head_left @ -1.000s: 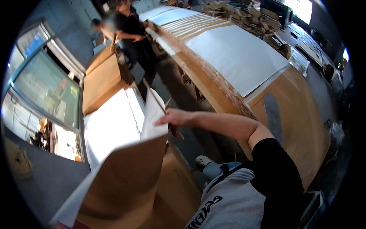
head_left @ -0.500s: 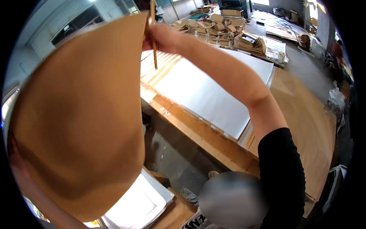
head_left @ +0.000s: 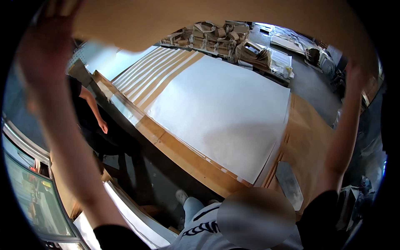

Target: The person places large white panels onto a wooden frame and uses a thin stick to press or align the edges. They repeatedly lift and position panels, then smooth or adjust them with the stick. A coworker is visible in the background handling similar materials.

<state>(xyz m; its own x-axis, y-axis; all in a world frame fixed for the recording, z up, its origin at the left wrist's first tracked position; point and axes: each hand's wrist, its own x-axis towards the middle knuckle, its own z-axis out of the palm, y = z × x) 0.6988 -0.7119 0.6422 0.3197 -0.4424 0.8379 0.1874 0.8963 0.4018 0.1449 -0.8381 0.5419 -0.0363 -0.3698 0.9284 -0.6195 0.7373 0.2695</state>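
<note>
A large brown paper sheet (head_left: 250, 12) is held up high and spans the top of the view. My left hand (head_left: 48, 54), raised and blurred, is at its left edge. My right hand (head_left: 358, 77), also raised, holds the sheet's right end; its fingers are partly hidden in shade and blur. Below the sheet, a broad stack of white sheets (head_left: 233, 100) lies on the table, with brown and white sheets (head_left: 156, 77) fanned in stripes at its far left end. More brown paper (head_left: 310, 129) lies along the stack's right side.
A grey flat plate (head_left: 289, 185) rests on the brown paper near me. At the left stands a person in black, one hand (head_left: 103, 126) hanging down. Bundled cardboard pieces (head_left: 216, 35) are piled behind the table. White sheets (head_left: 137, 216) are stacked at lower left.
The brown sheet has swung from upright at the left to overhead, spread between my hands. My right hand has moved far right. The white stack and the person in black have come into view.
</note>
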